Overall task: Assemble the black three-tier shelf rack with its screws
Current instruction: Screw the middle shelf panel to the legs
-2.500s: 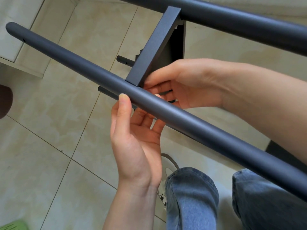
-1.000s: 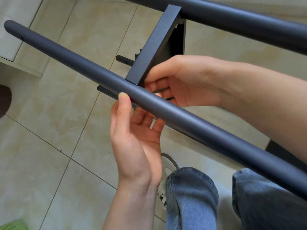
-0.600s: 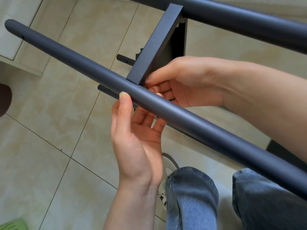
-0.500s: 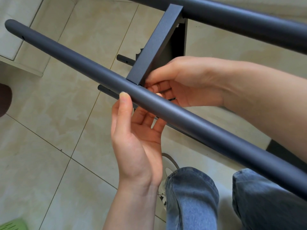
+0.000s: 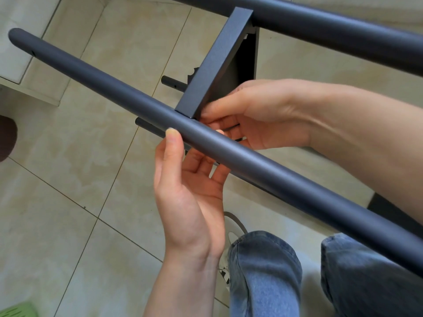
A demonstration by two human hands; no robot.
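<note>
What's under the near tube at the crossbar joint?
Under the near tube: left hand fingers, right hand fingertips, thinner rods. Any screw is hidden.

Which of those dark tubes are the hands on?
The near tube, running diagonally across the middle. The far tube along the top goes untouched.

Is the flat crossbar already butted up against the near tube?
Yes: the flat crossbar ends flush against the near tube, beside the right hand.
</note>
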